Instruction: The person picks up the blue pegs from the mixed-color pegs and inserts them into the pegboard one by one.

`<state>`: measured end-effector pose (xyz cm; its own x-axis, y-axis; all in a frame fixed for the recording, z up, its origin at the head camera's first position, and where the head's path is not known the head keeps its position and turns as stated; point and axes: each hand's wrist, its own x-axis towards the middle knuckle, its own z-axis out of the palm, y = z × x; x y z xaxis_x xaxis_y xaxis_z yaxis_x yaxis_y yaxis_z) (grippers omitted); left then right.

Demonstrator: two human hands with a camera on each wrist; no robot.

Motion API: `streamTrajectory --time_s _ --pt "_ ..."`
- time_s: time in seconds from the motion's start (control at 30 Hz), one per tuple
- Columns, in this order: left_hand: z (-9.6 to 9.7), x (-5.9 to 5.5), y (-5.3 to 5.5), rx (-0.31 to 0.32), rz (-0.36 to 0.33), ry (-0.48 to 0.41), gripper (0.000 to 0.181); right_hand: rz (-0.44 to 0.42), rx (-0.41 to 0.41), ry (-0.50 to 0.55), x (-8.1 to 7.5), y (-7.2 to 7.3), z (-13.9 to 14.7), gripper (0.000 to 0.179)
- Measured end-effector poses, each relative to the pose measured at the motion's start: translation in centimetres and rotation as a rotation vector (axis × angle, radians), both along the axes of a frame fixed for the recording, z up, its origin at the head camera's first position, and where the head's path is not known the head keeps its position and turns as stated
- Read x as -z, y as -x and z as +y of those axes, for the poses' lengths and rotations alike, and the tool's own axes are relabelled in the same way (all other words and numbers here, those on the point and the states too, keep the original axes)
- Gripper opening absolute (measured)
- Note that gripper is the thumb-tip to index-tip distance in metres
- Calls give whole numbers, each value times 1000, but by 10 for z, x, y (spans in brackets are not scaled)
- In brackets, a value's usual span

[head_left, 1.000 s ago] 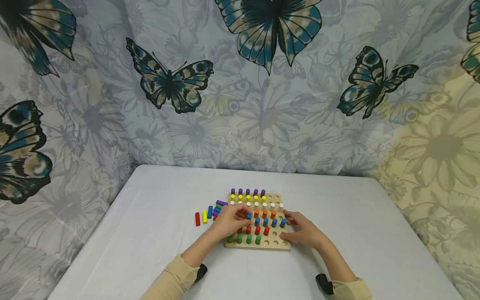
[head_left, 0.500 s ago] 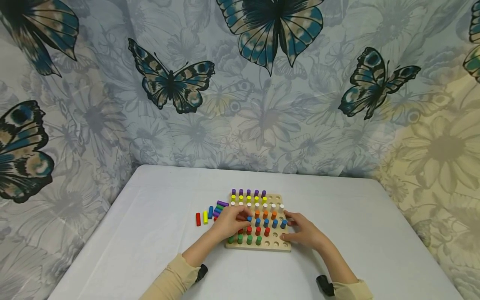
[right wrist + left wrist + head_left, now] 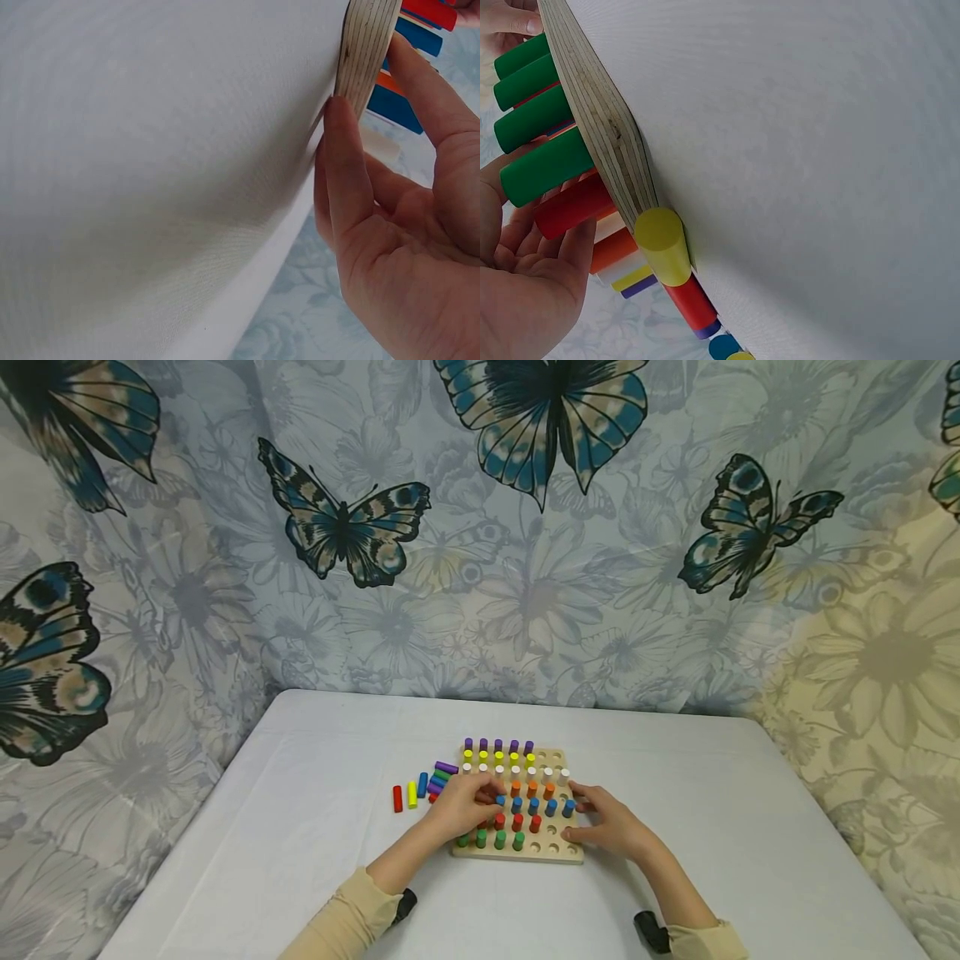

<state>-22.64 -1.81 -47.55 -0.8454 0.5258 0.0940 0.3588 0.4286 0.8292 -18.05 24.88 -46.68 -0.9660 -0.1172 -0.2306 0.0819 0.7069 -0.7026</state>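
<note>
A wooden pegboard (image 3: 517, 852) lies on the table, with coloured pegs standing in rows. My left hand (image 3: 462, 803) reaches over its left part and pinches a blue peg (image 3: 500, 800) between thumb and fingers, in the row of blue pegs. In the left wrist view this hand is behind green pegs (image 3: 546, 166) and a red peg (image 3: 576, 205), and its fingertips are hidden. My right hand (image 3: 609, 818) grips the board's right edge, its thumb on top. The right wrist view shows its fingers (image 3: 346, 161) against the board's side.
Loose pegs lie left of the board, among them a red peg (image 3: 397, 799), a yellow peg (image 3: 412, 795) and a purple peg (image 3: 446, 767). The white-covered table (image 3: 315, 760) meets a butterfly-patterned cloth (image 3: 540, 610) at the back. Some holes at the board's right are bare.
The blue peg in my left hand sits slightly lower in the board, and the fingers came down with it. My right hand stays at the board's edge.
</note>
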Motion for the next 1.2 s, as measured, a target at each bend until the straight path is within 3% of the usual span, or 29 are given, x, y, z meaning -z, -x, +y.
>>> streamTrajectory --time_s 0.57,0.8,1.2 --pt "-8 -8 -3 -26 9 -54 14 -7 6 8 5 1 2 89" --pt "-16 -7 -2 -66 -74 -115 19 -10 8 6 5 1 2 88" --pt "-29 -7 3 -129 -264 -344 25 -15 8 -3 3 1 1 88"
